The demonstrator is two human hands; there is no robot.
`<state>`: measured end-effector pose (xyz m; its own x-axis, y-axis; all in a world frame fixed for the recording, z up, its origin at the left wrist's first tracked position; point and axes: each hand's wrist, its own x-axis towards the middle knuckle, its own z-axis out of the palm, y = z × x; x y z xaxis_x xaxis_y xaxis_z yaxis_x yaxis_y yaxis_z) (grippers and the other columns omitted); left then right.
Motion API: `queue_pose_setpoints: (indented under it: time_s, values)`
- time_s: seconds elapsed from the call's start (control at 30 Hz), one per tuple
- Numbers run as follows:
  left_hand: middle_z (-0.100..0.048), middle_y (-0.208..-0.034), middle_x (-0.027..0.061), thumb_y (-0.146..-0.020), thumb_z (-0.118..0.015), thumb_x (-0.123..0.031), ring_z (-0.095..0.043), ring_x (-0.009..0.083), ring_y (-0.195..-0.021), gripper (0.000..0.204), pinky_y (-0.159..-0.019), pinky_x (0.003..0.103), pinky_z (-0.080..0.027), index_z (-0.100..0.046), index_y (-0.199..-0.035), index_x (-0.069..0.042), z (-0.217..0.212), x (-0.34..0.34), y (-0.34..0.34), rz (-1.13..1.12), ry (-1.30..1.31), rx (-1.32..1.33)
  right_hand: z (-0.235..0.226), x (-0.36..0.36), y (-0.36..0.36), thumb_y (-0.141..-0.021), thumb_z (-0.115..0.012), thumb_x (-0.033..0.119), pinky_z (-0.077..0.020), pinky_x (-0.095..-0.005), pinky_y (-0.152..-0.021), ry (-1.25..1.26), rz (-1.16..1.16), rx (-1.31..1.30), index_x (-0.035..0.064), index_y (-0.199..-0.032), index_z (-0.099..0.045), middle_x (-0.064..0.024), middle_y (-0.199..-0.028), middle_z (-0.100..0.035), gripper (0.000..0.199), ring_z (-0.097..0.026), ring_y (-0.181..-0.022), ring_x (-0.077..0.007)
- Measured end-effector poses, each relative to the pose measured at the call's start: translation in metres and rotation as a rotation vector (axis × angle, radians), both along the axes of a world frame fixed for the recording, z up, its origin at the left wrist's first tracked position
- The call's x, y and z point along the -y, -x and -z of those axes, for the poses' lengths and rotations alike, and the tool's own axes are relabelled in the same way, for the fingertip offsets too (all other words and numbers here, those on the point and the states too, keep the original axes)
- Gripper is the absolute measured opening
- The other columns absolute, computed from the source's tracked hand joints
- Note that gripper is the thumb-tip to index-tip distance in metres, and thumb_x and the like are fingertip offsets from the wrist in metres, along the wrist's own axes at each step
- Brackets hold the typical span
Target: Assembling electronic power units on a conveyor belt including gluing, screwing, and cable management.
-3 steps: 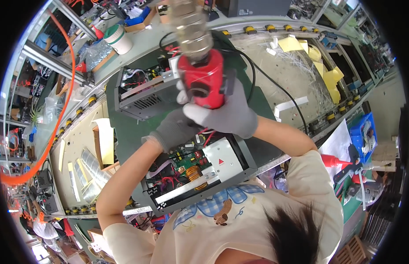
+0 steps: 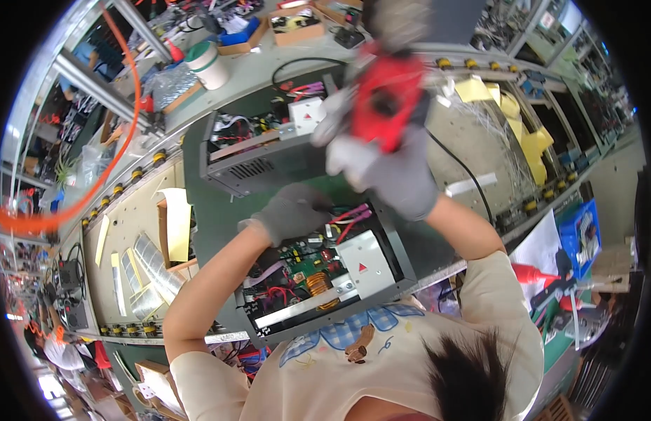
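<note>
A grey-gloved right hand of mine (image 2: 399, 168) grips a red power screwdriver (image 2: 390, 98), blurred by motion, with a metallic, blurred part at its far end. It hangs in the air beyond the near device. Below and to the left, my gloved left hand (image 2: 292, 213) is closed at the far edge of an open grey metal case (image 2: 332, 319); its fingertips are partly hidden. Inside that case lie a green circuit board (image 2: 306, 265), a copper coil (image 2: 321, 286), a white metal plate (image 2: 366, 265) and red and pink wires (image 2: 353, 219).
A second open case (image 2: 252, 168) stands beyond, on the same dark green board (image 2: 231, 210). Yellow paper pieces (image 2: 532, 144) and a black cable (image 2: 462, 163) lie to the right. An orange hose (image 2: 132, 116) hangs at left. A white tub (image 2: 207, 67) and a blue bin (image 2: 580, 231) stand around.
My right hand has lifted the screwdriver away from the left hand, toward the far right. The left hand stays by the near case. The whole view has shifted slightly.
</note>
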<state>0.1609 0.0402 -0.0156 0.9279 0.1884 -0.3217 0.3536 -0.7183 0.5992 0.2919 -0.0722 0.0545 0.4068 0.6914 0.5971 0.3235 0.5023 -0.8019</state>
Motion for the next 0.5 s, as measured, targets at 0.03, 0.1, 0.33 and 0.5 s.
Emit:
queue_pose_setpoints:
  time_s: [0.03, 0.1, 0.33, 0.5]
  values:
    - [-0.065, -0.097, 0.0173, -0.076, -0.06, -0.028, -0.06, 0.0327, -0.094, 0.031, -0.086, 0.038, -0.046, -0.068, -0.098, -0.007, 0.005, -0.005, 0.009, -0.004, -0.015, 0.038, -0.029, 0.005, 0.001, -0.082, -0.052, 0.005, -0.0423, -0.0244, -0.042, 0.177, -0.118, -0.249, -0.0037, -0.108, -0.05, -0.0141, -0.089, -0.062, 0.027, -0.053, -0.05, -0.0118]
    - [-0.065, -0.096, 0.0174, -0.076, -0.06, -0.029, -0.06, 0.0328, -0.094, 0.031, -0.086, 0.038, -0.046, -0.068, -0.097, -0.008, -0.001, -0.005, 0.01, 0.003, -0.045, 0.097, -0.055, -0.007, -0.016, -0.08, -0.061, 0.008, -0.0352, -0.0228, -0.035, -0.018, 0.008, -0.351, -0.0013, -0.075, -0.064, -0.0016, -0.054, -0.055, 0.011, -0.048, -0.04, -0.0079]
    - [-0.064, -0.1, 0.0165, -0.081, -0.057, -0.031, -0.059, 0.0325, -0.096, 0.031, -0.087, 0.038, -0.046, -0.067, -0.1, -0.008, -0.002, -0.01, 0.013, 0.224, -0.077, -0.021, -0.127, -0.109, -0.115, -0.072, -0.068, 0.007, -0.0425, -0.0238, -0.055, -0.304, 0.488, 0.094, 0.0036, -0.086, -0.061, 0.0012, -0.069, -0.058, 0.016, -0.052, -0.059, -0.0088]
    - [-0.062, -0.101, 0.0125, -0.086, -0.052, -0.025, -0.057, 0.0302, -0.1, 0.025, -0.087, 0.038, -0.046, -0.064, -0.098, -0.007, -0.011, -0.012, 0.021, 0.357, -0.065, -0.04, -0.204, -0.214, -0.166, -0.068, -0.069, 0.014, -0.0446, -0.0308, -0.058, -0.399, 0.661, 0.357, 0.0058, -0.085, -0.062, -0.0053, -0.068, -0.06, 0.021, -0.056, -0.061, -0.0145]
